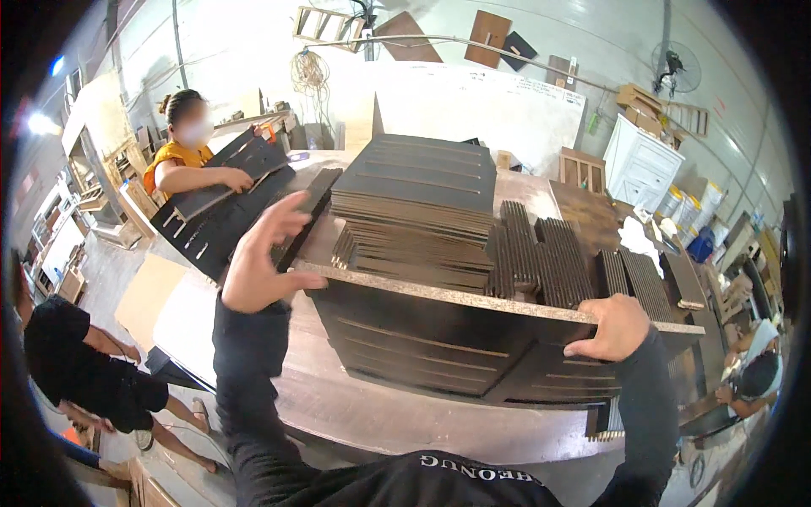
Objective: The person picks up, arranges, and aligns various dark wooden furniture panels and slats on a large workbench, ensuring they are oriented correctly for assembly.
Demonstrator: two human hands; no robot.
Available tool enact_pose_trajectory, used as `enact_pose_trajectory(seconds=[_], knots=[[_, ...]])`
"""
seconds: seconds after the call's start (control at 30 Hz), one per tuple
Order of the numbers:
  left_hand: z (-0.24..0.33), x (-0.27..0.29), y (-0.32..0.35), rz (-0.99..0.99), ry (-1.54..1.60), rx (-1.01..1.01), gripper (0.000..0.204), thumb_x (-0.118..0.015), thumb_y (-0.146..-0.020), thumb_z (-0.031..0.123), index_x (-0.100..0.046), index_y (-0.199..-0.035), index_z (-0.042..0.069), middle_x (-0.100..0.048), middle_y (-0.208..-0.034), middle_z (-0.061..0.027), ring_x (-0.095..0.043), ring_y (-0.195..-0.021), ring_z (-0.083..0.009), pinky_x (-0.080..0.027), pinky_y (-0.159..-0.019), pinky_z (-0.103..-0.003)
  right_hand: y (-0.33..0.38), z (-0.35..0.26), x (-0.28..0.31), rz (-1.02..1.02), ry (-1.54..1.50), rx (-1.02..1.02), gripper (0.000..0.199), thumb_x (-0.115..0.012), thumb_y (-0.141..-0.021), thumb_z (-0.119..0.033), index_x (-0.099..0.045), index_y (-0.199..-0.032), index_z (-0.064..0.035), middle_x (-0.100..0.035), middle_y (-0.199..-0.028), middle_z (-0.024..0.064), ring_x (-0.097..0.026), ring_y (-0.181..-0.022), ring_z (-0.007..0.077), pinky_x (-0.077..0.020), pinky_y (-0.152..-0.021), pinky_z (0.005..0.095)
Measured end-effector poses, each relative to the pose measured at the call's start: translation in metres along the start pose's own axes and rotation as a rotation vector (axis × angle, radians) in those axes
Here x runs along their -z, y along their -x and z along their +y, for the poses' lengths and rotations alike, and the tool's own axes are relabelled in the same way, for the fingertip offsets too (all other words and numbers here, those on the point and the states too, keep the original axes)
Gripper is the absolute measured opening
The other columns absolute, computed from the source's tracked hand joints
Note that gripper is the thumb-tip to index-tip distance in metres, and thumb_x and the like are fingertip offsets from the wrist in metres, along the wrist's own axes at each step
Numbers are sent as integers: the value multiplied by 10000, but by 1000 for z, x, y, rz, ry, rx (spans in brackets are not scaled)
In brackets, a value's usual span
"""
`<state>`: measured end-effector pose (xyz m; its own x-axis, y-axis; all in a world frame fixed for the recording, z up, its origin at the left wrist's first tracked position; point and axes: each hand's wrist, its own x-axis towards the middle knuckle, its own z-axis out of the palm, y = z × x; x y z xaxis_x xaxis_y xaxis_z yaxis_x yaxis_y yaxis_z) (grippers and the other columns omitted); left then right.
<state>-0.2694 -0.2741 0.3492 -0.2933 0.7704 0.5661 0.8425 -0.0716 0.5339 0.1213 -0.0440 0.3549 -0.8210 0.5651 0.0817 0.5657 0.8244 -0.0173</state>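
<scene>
A wide black board [405, 346] with long slots in its face stands on edge before me, its raw tan edge facing up. My right hand [617, 328] is closed over that top edge near the right end. Beside the left end is my left hand [269, 253], fingers spread, thumb close to the board's corner; whether the thumb touches it I cannot tell. Behind the board rises a tall stack of dark slotted panels [414, 173]. Bundles of narrow dark slats [562, 258] stand to the right of the stack.
The worktable [338, 414] runs under everything. Across it at the left, a co-worker in yellow [186, 169] handles dark boards [228, 182]. Another person in black [93, 363] is at far left, and someone bends at the right edge [756, 372]. A white cabinet [638, 160] stands back right.
</scene>
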Motion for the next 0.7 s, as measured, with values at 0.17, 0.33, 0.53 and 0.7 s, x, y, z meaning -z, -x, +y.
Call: enact_pose_trajectory(seconds=[0.17,0.33,0.53,0.7], knots=[[-66,-72,61,83,1076,128,768,-759,-700,124,-369,-1350,5,-538,-1204,-128,-517,-1076,-187,-432,-906,-302,-9,5,-4,22,-12,25,506,-783,-554,-477,-677,-827,-65,-629,-698,179,-623,-677,360,-499,-645,425],[-78,-122,53,373,1136,200,252,-648,-802,73,-607,-1035,-15,-647,-960,-35,-584,-858,-108,-451,-817,-235,-17,11,-4,21,-61,22,448,-813,-534,-415,-672,-759,-54,-627,-691,168,-626,-689,356,-497,-629,391],[-82,-136,54,450,1096,120,263,-643,-842,151,-604,-1041,-16,-632,-945,-4,-557,-821,-78,-434,-755,-207,-14,18,-11,54,-30,58,495,-808,-528,-444,-680,-784,-41,-638,-691,154,-633,-679,344,-504,-631,378],[-100,-128,65,317,1134,113,235,-642,-841,152,-618,-1012,-8,-634,-921,17,-551,-783,-53,-431,-724,-191,-7,11,-11,76,-8,55,517,-809,-510,-452,-671,-768,-26,-628,-678,166,-625,-663,354,-500,-617,392]])
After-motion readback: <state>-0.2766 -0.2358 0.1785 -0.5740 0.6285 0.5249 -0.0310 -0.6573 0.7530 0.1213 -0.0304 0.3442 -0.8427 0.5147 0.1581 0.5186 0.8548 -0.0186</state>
